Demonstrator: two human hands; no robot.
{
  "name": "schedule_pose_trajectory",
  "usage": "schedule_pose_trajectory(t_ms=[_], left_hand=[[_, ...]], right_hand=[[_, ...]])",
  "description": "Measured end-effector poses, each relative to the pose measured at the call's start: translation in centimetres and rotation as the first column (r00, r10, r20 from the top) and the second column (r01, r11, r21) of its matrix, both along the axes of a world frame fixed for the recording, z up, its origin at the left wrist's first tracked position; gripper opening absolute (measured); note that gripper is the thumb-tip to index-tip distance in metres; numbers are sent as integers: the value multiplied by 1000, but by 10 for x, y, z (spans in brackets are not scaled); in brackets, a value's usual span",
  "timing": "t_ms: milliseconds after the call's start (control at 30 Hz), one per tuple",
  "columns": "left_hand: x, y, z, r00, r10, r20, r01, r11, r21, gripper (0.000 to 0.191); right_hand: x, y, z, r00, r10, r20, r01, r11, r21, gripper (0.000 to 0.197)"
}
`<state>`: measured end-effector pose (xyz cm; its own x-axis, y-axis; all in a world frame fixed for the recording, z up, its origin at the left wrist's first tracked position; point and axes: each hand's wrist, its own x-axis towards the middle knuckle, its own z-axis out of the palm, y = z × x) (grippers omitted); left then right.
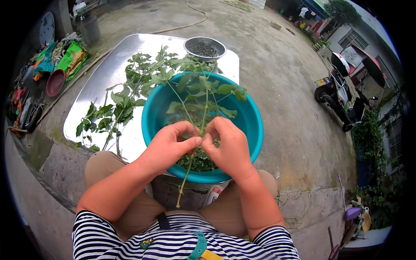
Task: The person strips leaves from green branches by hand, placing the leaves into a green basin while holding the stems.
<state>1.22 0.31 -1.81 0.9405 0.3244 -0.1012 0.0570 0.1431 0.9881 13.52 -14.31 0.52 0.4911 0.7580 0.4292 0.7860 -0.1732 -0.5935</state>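
Observation:
A long green leafy plant stem (pixel 205 107) is held over a teal plastic basin (pixel 256 130). My left hand (pixel 172 139) pinches it between thumb and forefinger at a branching joint. My right hand (pixel 227 143) meets it there, its thumb and fingertips closed at the same joint. The stem's bare brownish lower end (pixel 179 198) hangs toward my lap, while its leafy branches spread away over the basin. Loose green leaves (pixel 201 162) lie in the bottom of the basin, partly hidden by my hands.
More leafy stems (pixel 123 104) lie on the shiny metal tabletop (pixel 97 74) to the left. Behind the basin stands a metal bowl (pixel 204 48) of small dark bits. A hose (pixel 94 63) crosses the concrete, a red bowl (pixel 56 83) sits at left, and a scooter (pixel 341 87) is parked right.

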Motion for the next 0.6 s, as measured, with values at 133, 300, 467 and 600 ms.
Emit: schedule_pose_trajectory(t_ms=[133, 300, 467, 600], left_hand=[[-3, -4, 8, 998, 34, 58, -23, 984, -179, 18], [-3, -1, 7, 999, -9, 32, 9, 1000, -20, 17], [-6, -8, 13, 996, -86, -14, 87, 975, 207, 22], [-6, -1, 13, 997, -75, -10, 74, 995, -64, 23]], right_hand=[[19, -1, -9, 988, -140, 60, 139, 990, 10, 13], [22, -11, 2, 805, 56, -591, -143, 985, -100, 32], [9, 2, -13, 339, 296, -893, -123, 955, 270, 30], [18, -3, -11, 304, 312, -900, -7, 946, 325, 23]])
